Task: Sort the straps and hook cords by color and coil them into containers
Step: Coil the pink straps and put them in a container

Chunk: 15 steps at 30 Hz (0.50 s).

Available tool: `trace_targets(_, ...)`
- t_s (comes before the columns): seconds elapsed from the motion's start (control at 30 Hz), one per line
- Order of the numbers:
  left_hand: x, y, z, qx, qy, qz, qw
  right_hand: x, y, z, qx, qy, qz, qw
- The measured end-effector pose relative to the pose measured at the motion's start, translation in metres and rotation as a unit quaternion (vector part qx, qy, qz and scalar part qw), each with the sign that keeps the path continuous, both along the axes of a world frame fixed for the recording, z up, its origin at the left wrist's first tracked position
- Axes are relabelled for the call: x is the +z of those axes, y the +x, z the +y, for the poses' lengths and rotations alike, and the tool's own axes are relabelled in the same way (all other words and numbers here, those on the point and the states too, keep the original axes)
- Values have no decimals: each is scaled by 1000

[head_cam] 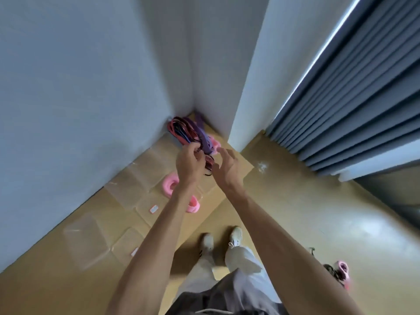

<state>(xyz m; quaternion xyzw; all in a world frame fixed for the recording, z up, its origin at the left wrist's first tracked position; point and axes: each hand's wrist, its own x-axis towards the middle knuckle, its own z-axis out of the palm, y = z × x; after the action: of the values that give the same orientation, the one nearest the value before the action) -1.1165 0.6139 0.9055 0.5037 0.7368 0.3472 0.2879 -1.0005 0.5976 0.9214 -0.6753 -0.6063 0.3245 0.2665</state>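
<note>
Left hand [189, 161] pinches a red-and-black hook cord [208, 162] from the tangled bundle [193, 133] at 12 o'clock. Right hand [225, 165], fingers loosely spread, holds nothing visible.

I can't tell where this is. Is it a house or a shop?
Probably a room in a house: plain walls meet in a corner, long grey curtains hang at the right, and the floor is smooth and yellowish.

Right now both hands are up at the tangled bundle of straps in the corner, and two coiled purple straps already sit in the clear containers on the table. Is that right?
Not quite. In the head view the coiled straps in the clear containers are pink, not purple. The rest stands: the left hand and right hand are up at the tangled bundle in the corner.
</note>
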Motion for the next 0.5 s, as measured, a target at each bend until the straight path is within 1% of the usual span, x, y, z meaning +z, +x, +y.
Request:
trace_targets(0.17,16,112,7,-146,-3,12,989,16,110,-29,-45,-54,-118,990)
trace_targets(0.23,18,164,-6,-212,5,33,977,19,158,-52,-93,-60,-124,986)
trace_targets(0.33,16,246,-40,-312,21,66,947,19,234,-99,-191,-68,-118,972)
trace_targets(0.5,9,385,-116,-422,32,70,903,15,360,-192,-314,-84,-92,941)
